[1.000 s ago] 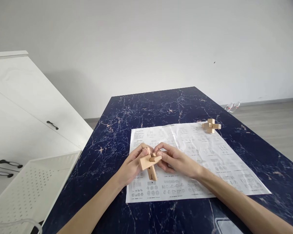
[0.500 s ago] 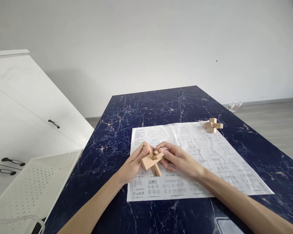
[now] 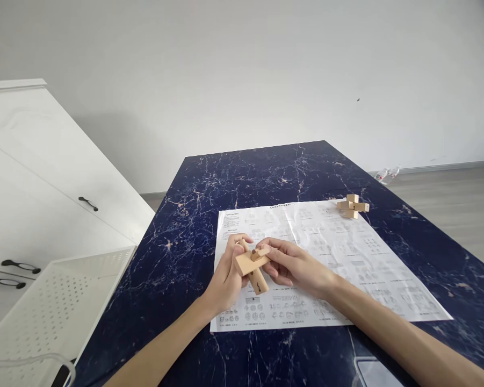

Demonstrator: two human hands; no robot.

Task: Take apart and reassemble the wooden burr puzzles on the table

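Observation:
Between my hands is a wooden interlocking puzzle [image 3: 247, 264] of pale crossed pieces, held above the printed sheet. A dark curved mark shows on its lower piece [image 3: 259, 281]. My left hand [image 3: 228, 271] is closed around the puzzle's left side. With thumb and fingers, my right hand [image 3: 292, 262] pinches a small wooden piece [image 3: 260, 253] at the upper right of the puzzle. Its other fingers curl below. The fingers partly hide how the pieces fit together.
A sheet of printed diagrams [image 3: 318, 242] lies on the dark blue marbled table [image 3: 242, 177]. Another wooden puzzle [image 3: 351, 206] sits at its far right corner. A phone-like object [image 3: 376, 372] lies at the near edge. White cabinets [image 3: 64, 172] stand left; clear bottles [image 3: 387, 174] are on the floor.
The puzzle has turned slightly in my hands, and its lower piece has shifted a little right. My left hand has moved slightly right; my right hand keeps its pinch.

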